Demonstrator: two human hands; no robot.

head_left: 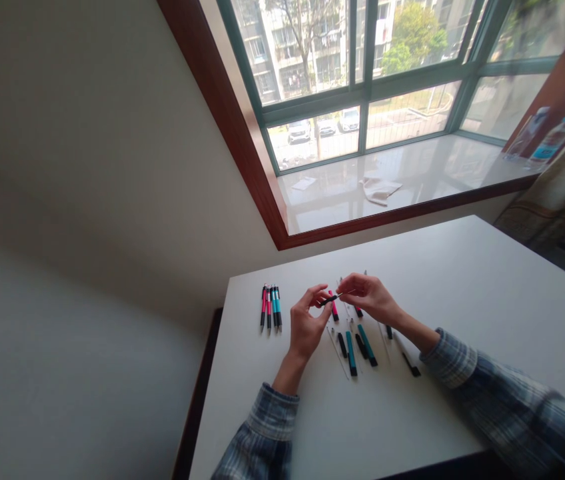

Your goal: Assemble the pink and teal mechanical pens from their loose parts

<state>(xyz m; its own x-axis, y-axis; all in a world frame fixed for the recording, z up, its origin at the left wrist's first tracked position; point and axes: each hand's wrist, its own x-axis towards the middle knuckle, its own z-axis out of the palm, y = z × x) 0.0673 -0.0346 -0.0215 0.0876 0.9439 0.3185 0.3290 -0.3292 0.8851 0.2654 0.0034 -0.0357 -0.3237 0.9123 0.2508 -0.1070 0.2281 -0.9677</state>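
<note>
My left hand [306, 328] pinches a short black pen grip [328, 301] between thumb and fingers above the table. In my right hand [373, 297], the fingertips close on a thin pen refill [345, 293] whose end meets the grip; whether it is inside cannot be made out. Under and in front of the hands lie loose pen parts: a pink barrel [334, 311], teal barrels [351, 355], black grips [361, 346], slim refills [338, 353] and a white barrel with a black end [406, 355]. My right hand partly covers another pink barrel [358, 311].
Left of my hands, several whole pens [270, 309], pink and teal, lie in a row on the white table [272, 363]. Behind the table is a window ledge [330, 210] with a cloth [381, 190] and a water bottle [553, 141]. A wall borders the left side.
</note>
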